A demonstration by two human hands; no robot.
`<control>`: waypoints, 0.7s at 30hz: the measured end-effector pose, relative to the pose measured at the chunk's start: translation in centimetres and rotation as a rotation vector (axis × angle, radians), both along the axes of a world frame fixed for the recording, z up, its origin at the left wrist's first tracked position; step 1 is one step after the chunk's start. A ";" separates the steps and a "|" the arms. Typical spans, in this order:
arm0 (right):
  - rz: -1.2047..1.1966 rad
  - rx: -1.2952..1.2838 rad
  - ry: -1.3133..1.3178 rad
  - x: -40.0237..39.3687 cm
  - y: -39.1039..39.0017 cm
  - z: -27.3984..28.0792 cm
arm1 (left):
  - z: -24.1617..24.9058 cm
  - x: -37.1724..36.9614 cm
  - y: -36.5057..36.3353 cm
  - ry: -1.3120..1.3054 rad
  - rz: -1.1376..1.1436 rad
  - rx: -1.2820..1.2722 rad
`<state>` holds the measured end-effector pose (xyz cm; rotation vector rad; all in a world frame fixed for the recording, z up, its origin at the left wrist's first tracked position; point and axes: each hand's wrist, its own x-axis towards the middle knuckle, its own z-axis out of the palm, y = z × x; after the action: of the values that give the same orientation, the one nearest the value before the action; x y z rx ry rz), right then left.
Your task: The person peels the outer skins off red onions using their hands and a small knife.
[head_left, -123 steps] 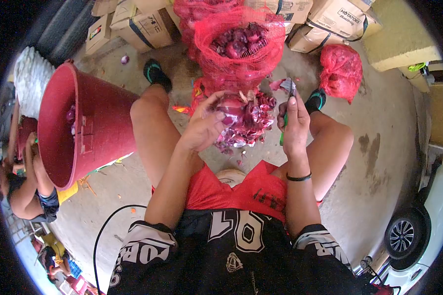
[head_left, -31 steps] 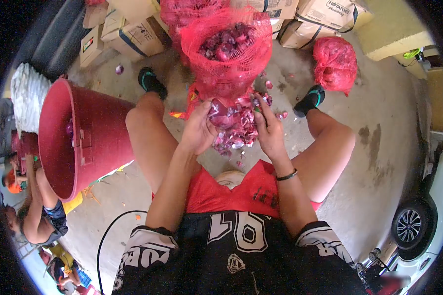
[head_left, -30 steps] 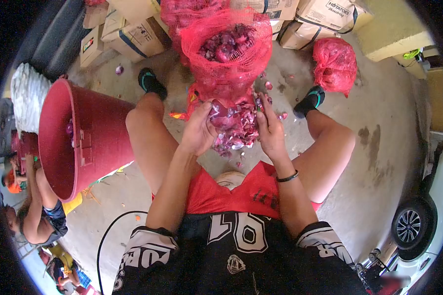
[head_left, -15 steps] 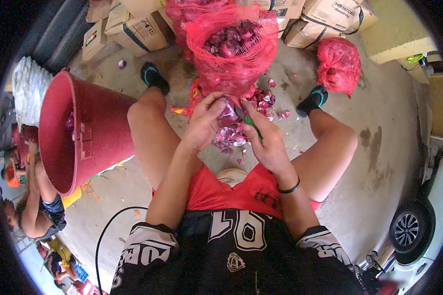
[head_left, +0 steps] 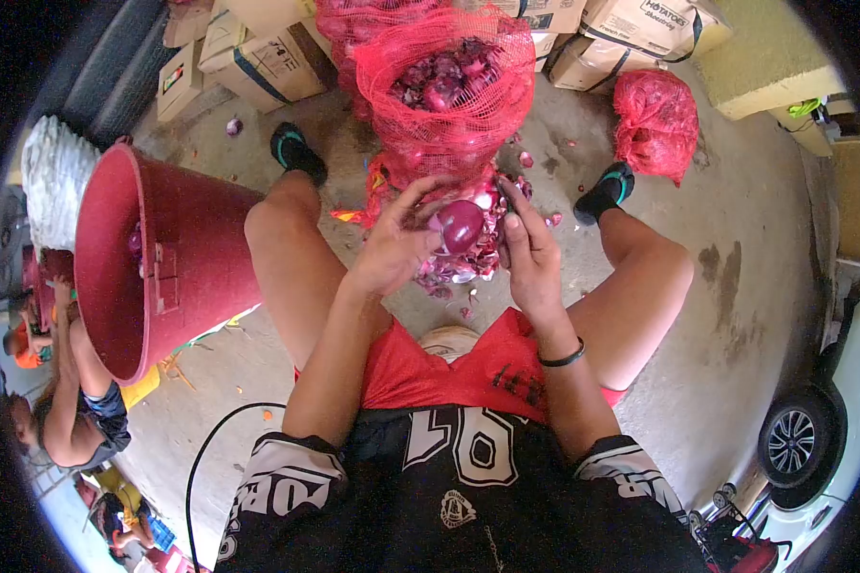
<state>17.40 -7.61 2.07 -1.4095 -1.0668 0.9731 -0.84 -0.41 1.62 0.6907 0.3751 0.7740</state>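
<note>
A smooth, shiny red onion [head_left: 462, 226] rests in the fingers of my left hand [head_left: 397, 244], which curl around its left side. Just to the right, apart from the onion, my right hand [head_left: 533, 253] is closed with thumb and fingers together on a small knife. The knife is mostly hidden by the hand; its green handle showed a moment earlier. Under both hands lies a heap of onion skins [head_left: 440, 272] on the floor. Right beyond them stands a red mesh sack [head_left: 430, 143] with its top open, full of unpeeled red onions [head_left: 442, 86].
A big dark-red tub [head_left: 201, 258] leans at my left, with onions inside. A tied red mesh bag [head_left: 654, 124] sits by my right foot. Cardboard boxes [head_left: 268, 62] line the back. Another person [head_left: 67, 411] sits at far left; a car [head_left: 812, 458] stands at right.
The onion has turned and now shows a smooth purple side instead of papery skin. My right hand and the knife have drawn away from it to the right.
</note>
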 end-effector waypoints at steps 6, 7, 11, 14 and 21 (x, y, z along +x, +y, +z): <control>-0.072 -0.003 0.291 0.0 0.5 0.7 | -0.4 0.2 0.1 -0.055 0.031 -0.128; -0.052 0.007 0.279 0.1 0.5 0.9 | -0.4 0.4 0.3 -0.058 0.042 -0.203; 0.008 0.056 0.305 0.3 0.5 0.7 | -1.8 1.2 0.5 0.144 0.154 -0.135; -0.027 0.026 0.379 0.6 0.6 0.8 | -0.7 1.6 0.4 0.105 0.213 -0.060; -0.099 -0.005 0.465 1.4 0.7 -0.2 | -0.6 1.1 0.4 -0.031 0.107 -0.056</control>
<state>18.76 -6.87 1.90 -1.1497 -0.6441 1.1587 0.28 -0.03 0.97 0.6093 0.4062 0.8713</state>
